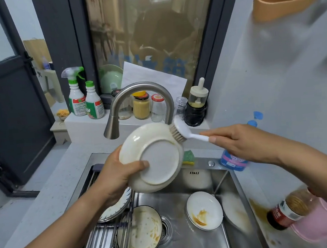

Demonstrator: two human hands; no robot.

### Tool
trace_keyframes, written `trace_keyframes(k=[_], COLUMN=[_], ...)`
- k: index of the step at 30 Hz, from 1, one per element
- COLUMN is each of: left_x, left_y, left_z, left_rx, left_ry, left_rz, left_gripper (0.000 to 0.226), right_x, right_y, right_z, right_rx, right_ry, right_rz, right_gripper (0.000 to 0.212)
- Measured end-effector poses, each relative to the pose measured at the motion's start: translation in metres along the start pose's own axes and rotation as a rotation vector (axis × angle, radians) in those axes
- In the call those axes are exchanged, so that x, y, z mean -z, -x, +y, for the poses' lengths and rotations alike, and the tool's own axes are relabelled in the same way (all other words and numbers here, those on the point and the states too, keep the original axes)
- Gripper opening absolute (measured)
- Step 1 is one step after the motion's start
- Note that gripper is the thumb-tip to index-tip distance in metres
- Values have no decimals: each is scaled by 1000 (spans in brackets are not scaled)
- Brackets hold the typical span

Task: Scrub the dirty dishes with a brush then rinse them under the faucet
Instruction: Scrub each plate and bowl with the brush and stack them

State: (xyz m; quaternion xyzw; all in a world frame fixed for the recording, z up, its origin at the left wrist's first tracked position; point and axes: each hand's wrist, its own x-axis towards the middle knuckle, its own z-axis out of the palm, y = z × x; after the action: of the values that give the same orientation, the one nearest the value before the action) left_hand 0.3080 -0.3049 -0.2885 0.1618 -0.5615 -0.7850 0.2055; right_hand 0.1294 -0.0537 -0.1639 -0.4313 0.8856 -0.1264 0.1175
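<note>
In the head view, the scrubbing step is judged to be in hand. A cream plate [158,156] is held up over the sink [203,243], just below the spout of the faucet [135,90], and it is tilted so that its underside is turned to the camera. It is held at its left edge by the left grip [117,175], with the thumb laid on the foot ring and the fingers curled behind the rim. The white handle of the brush [181,131] is pinched by the right grip [239,144], and the bristles are set on the upper right rim of the plate. No water is seen coming from the faucet, so rinsing is taken as not yet begun.

For the next move, it is judged that the plate must be turned so that its face is reached, and then brought under the spout. Two dishes are left on the sink floor: a stained plate [143,231] partly under the rack [108,240], and a small dish [205,210] with brown sauce.

Room is narrow upward, as the brush head is right beside the faucet neck; whether they touch cannot be told. A blue bottle [233,162] stands at the sink edge under the right wrist, and a brown bottle [286,210] is seen on the bench [247,185]; both could be knocked by a wide stroke. Open room is found lower, over the middle of the sink
</note>
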Motion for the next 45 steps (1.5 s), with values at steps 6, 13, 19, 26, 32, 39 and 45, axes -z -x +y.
trace_keyframes(k=[6,13,19,26,32,39,45], left_x=[0,-17,-21,-14,-1,4,-22], left_y=[-9,-2,-8,-11,-11,-6,-6], left_z=[12,1,-2,-5,-1,-9,-11], left_rx=[3,106,234,295,307,350,287], left_ry=[318,226,627,790,752,640,408], left_rz=[62,29,123,110,37,-33,-100], left_gripper=[50,53,46,45,51,53,45], right_x=[-36,-34,-41,-75,-59,-35,-45], right_y=[16,18,36,59,52,48,28], right_z=[18,-11,-5,-20,6,-4,-48], right_rx=[-8,-8,9,155,50,-7,166], right_ry=[-85,80,120,309,263,218,602], right_rz=[5,131,108,27,112,131,29], right_gripper=[33,37,37,49,45,47,49])
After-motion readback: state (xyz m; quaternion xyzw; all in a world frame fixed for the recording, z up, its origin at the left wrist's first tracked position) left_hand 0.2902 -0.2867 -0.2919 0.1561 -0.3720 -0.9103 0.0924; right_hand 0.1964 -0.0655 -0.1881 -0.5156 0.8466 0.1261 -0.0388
